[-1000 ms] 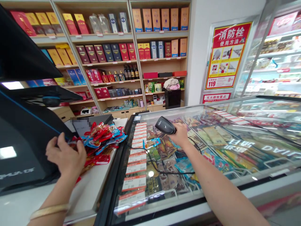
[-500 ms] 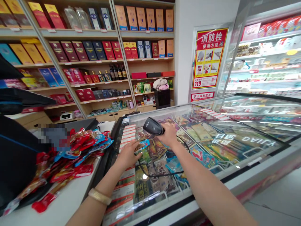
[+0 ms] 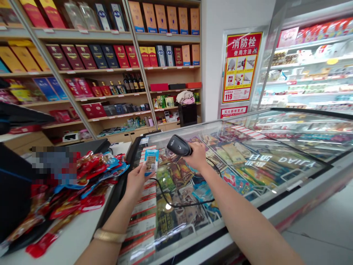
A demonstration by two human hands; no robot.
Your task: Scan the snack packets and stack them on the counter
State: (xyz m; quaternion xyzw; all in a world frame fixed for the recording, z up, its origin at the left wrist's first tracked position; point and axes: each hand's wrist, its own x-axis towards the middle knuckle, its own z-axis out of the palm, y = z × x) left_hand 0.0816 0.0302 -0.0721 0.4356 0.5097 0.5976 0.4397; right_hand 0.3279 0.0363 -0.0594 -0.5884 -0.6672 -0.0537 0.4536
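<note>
Packet [image 3: 151, 162] is now rising off the freezer [image 3: 303, 201], where it was lying half a second ago. The left hand [image 3: 136, 180], which was reaching over it, is now pinching its lower left edge between thumb and fingers. The right hand [image 3: 196, 154] is still wrapping its fingers around the scanner [image 3: 178, 145], so both hands are now holding something. The packet is hanging near the scanner's head, apart from it. Other packets [image 3: 106, 166] are lying piled on the counter [image 3: 63, 243].
</note>
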